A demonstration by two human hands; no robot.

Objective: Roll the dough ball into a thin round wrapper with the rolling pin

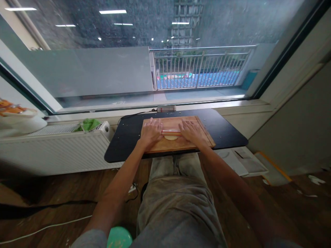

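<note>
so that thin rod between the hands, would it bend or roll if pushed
The thin rod is probably stiff, since it looks straight. It seems apt to roll if pushed crosswise, judging by its slim shape lying across the wooden board. It's likely light too, being so slender.

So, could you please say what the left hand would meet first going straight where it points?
Past the far edge of the wooden board, the left hand would probably meet the black tabletop first, though depth is unclear.
</note>
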